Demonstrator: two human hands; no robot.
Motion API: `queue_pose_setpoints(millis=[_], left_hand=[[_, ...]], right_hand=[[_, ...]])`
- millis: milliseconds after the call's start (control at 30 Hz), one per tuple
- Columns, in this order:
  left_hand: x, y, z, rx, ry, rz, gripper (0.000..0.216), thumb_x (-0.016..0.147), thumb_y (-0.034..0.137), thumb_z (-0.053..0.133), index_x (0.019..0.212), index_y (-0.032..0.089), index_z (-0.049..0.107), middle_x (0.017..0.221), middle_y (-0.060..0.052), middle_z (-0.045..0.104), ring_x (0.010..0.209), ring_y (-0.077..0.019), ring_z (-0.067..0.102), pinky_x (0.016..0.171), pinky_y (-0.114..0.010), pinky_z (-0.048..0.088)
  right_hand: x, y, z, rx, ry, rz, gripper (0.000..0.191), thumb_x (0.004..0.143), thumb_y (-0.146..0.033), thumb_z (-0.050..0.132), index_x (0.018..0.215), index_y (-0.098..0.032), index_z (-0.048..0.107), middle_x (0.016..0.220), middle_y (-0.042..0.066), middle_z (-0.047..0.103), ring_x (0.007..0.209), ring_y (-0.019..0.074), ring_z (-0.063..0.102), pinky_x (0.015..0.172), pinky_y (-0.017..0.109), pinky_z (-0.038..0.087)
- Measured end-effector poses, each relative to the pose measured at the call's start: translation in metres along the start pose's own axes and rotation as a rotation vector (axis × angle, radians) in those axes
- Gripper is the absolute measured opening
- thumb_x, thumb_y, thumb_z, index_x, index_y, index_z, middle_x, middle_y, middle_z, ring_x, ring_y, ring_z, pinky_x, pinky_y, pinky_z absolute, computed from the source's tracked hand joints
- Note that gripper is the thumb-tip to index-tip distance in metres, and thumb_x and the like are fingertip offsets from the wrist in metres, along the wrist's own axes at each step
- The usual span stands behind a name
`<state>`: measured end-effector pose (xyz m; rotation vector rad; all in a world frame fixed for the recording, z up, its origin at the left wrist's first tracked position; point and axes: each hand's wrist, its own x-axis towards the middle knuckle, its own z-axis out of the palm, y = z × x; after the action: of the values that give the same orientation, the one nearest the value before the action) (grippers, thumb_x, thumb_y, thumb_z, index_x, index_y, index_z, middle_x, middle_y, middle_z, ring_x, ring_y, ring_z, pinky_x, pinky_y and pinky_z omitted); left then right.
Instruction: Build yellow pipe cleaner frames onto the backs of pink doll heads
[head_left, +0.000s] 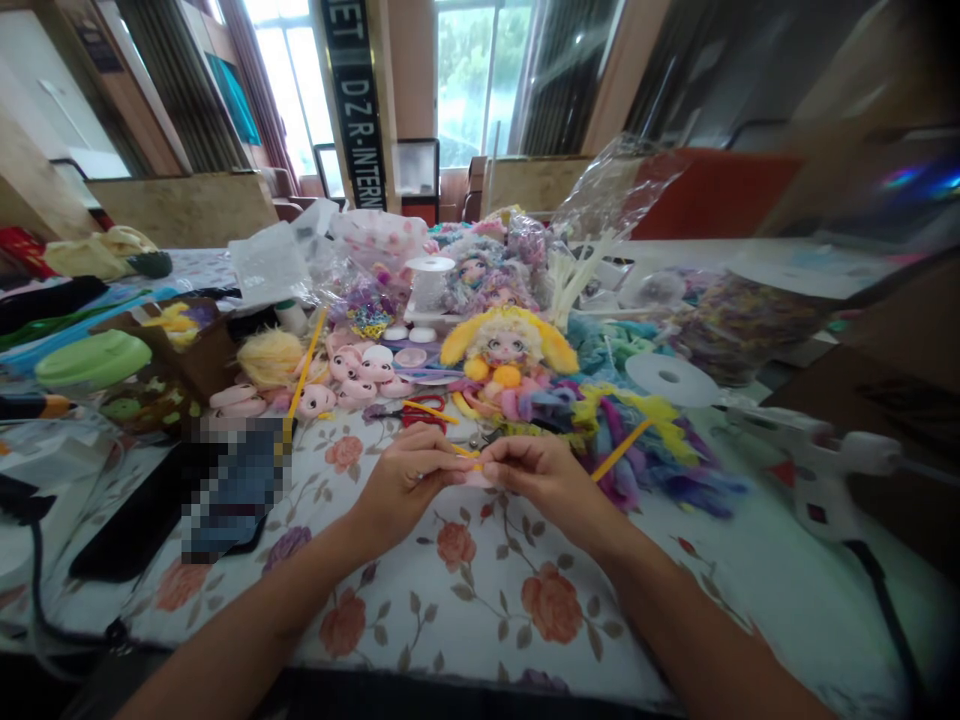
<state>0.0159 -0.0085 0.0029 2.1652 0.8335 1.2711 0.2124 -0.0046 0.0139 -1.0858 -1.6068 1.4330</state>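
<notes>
My left hand [411, 475] and my right hand [536, 478] meet above the flowered tablecloth, their fingertips pinched together. Between them is a short piece of yellow pipe cleaner [475, 457], mostly hidden by the fingers. A pale pink bit [478, 479] shows just under the fingertips; its kind is unclear. Red-handled scissors [421, 412] lie just beyond my left hand, with a yellow strip across them. Another yellow pipe cleaner [624, 450] lies right of my right hand. Behind the hands sits a doll [504, 345] with long yellow ears.
Pink doll faces [360, 370] are heaped left of the doll. Multicoloured fluffy yarn [637, 450] spreads at right, near a white spool [670, 379]. A glue gun [821, 470] stands far right, its cord hanging forward. A phone [135, 510] and a green-lidded jar [94, 360] are at left.
</notes>
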Motion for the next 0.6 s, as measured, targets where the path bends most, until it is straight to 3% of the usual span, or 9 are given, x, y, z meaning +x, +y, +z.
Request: queue_pose_setpoints(millis=[300, 433, 600], left_hand=[[-0.0003, -0.0016, -0.0004, 0.073, 0.004, -0.138, 0.022, 0.085, 0.034, 0.056, 0.1, 0.021, 0.067, 0.091, -0.005, 0.067, 0.087, -0.0175, 0.059, 0.081, -0.033, 0.046], [-0.0008, -0.0011, 0.0013, 0.086, -0.011, -0.1, 0.019, 0.084, 0.033, 0.057, 0.092, 0.02, 0.069, 0.085, -0.005, 0.065, 0.084, -0.0173, 0.058, 0.078, -0.032, 0.046], [-0.0017, -0.0016, 0.0023, 0.057, 0.006, -0.076, 0.024, 0.078, 0.033, 0.066, 0.097, 0.019, 0.069, 0.086, -0.006, 0.064, 0.083, -0.0171, 0.058, 0.076, -0.031, 0.046]], right_hand=[[0.0003, -0.0069, 0.0039, -0.028, 0.084, -0.02, 0.026, 0.073, -0.038, 0.065, 0.073, -0.012, 0.066, 0.058, -0.002, 0.046, 0.053, 0.0076, 0.036, 0.048, 0.022, 0.025], [-0.0012, -0.008, 0.0033, -0.01, 0.087, -0.021, 0.025, 0.073, -0.038, 0.065, 0.071, -0.013, 0.065, 0.059, -0.002, 0.046, 0.053, 0.0081, 0.035, 0.047, 0.022, 0.026], [-0.0013, -0.0038, 0.0016, 0.055, 0.061, -0.005, 0.023, 0.075, -0.035, 0.064, 0.072, -0.013, 0.063, 0.06, -0.002, 0.047, 0.053, 0.0067, 0.035, 0.048, 0.021, 0.024]])
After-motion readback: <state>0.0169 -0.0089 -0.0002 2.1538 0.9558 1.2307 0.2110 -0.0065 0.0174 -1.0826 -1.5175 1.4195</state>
